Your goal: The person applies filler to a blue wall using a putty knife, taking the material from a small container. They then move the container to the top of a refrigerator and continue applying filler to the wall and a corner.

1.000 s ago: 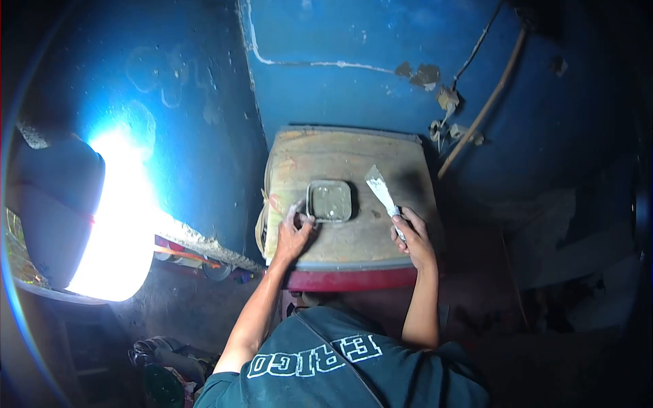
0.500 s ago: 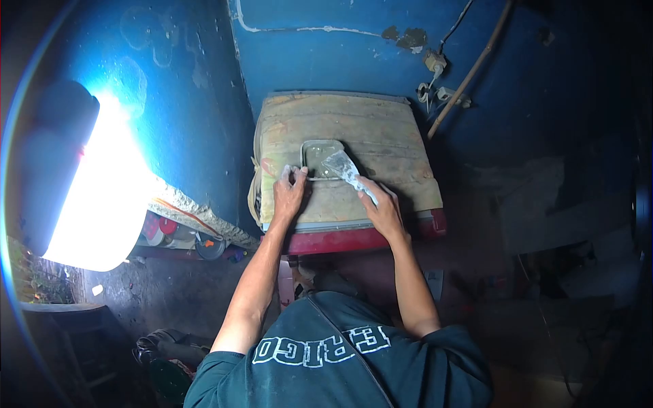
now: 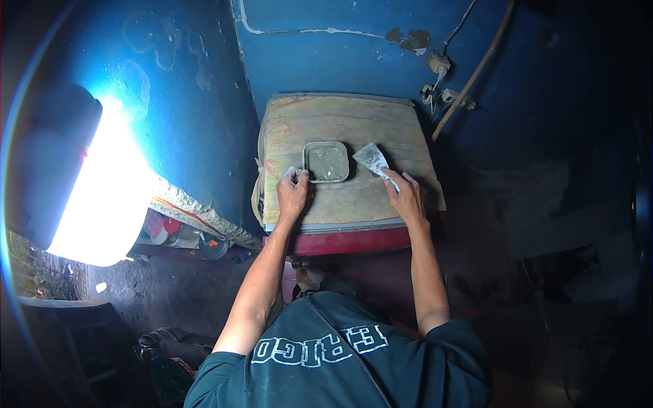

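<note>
A square, clear-walled container (image 3: 328,162) with greyish material inside lies on a worn, cloth-like cover (image 3: 360,211). At its lower left corner, my left hand (image 3: 292,192) pinches the rim with closed fingers. My right hand (image 3: 407,196) is closed round the handle of a scraper (image 3: 372,158), whose wide, smeared blade points up and left. The blade is just right of the container, apart from it. Whitish residue coats the scraper and my fingertips.
A bright lamp (image 3: 102,197) glares at the left. Behind the work surface stands a blue wall (image 3: 326,61) with a socket (image 3: 439,62) and a leaning stick (image 3: 476,71). A red edge (image 3: 340,243) runs along the front.
My right hand has moved right, carrying the scraper from over the container to beside it. My left hand stays at the container's corner.
</note>
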The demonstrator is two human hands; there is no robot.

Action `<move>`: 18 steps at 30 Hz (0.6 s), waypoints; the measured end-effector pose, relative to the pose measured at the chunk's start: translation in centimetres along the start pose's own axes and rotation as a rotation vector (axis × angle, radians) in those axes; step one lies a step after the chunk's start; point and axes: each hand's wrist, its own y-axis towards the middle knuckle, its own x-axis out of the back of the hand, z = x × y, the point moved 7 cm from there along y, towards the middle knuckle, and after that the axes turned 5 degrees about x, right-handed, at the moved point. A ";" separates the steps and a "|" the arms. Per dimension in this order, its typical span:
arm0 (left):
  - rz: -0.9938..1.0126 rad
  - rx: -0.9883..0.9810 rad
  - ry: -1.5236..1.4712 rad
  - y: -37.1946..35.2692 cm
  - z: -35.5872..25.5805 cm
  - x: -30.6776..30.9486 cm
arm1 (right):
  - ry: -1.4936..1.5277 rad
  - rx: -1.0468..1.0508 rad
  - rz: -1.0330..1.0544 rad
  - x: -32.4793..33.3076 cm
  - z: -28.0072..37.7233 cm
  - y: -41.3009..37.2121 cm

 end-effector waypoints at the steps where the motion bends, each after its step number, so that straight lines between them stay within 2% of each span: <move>1: 0.000 0.008 0.002 -0.1 0.0 0.0 | 0.013 0.008 -0.026 0.8 -0.6 0.1; 4: -0.016 -0.037 0.056 0.0 1.0 0.1 | 0.057 -0.046 -0.065 1.9 -1.3 0.1; 7: -0.089 -0.136 0.195 -0.1 0.9 0.8 | 0.327 -0.089 -0.239 1.0 -3.8 1.2; 8: -0.069 -0.065 0.212 -0.9 -0.5 0.9 | 0.347 -0.042 -0.267 1.6 -2.5 2.6; 10: -0.063 -0.106 0.162 -1.5 -0.5 1.7 | 0.553 -0.346 -0.109 1.4 -1.2 4.9; 11: -0.053 -0.110 0.214 -2.5 -0.9 2.2 | 0.594 -0.268 -0.117 0.9 -0.8 6.7; 12: -0.073 -0.150 0.274 -4.9 -4.4 2.4 | 0.633 -0.194 -0.122 0.5 -0.4 8.8; 13: -0.125 -0.296 0.529 -6.5 -6.3 3.0 | 0.752 -0.168 -0.100 0.5 1.1 11.0; 16: -0.043 -0.512 0.797 -9.9 -5.8 3.7 | 1.008 -0.109 0.006 2.8 8.4 18.3; 18: 0.024 -0.545 0.855 -11.3 -4.9 3.6 | 1.118 0.033 0.043 4.2 13.3 23.9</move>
